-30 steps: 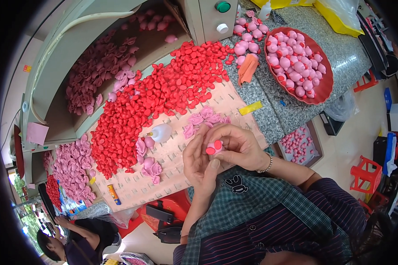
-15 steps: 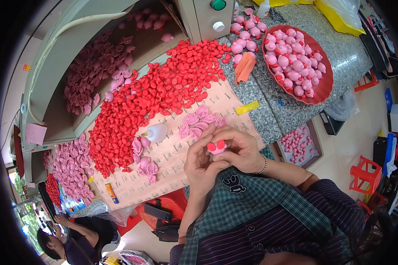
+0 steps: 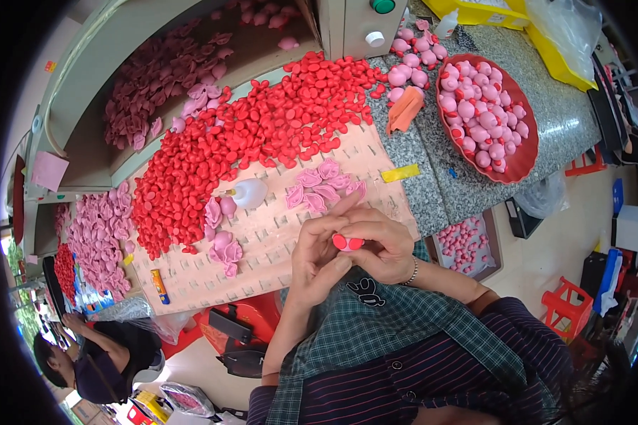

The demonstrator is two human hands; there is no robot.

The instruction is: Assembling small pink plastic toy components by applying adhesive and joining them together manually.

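My left hand (image 3: pixel 315 263) and my right hand (image 3: pixel 388 249) meet in front of my apron, fingers closed round a small pink figure (image 3: pixel 348 244). Two red oval pieces sit side by side on the figure's visible face; the rest of it is hidden by my fingers. Just beyond my fingertips lies a cluster of pink petal-shaped pieces (image 3: pixel 315 190) on the pale perforated mat (image 3: pixel 276 248). Farther left on that mat, a translucent squeeze bottle (image 3: pixel 249 193) rests on its side beside a few round pink parts with petal pieces (image 3: pixel 225 249).
A large heap of red pieces (image 3: pixel 248 127) spreads across the mat's far side, below a grey machine cabinet (image 3: pixel 354 28). At right, a red bowl (image 3: pixel 526 152) holds round pink parts. An orange cloth (image 3: pixel 404 110) lies beside it. Another person (image 3: pixel 103 365) works at far left.
The figure has tipped a little between my fingers, with less of its pink underside showing. My view has shifted slightly; both hands keep their hold.
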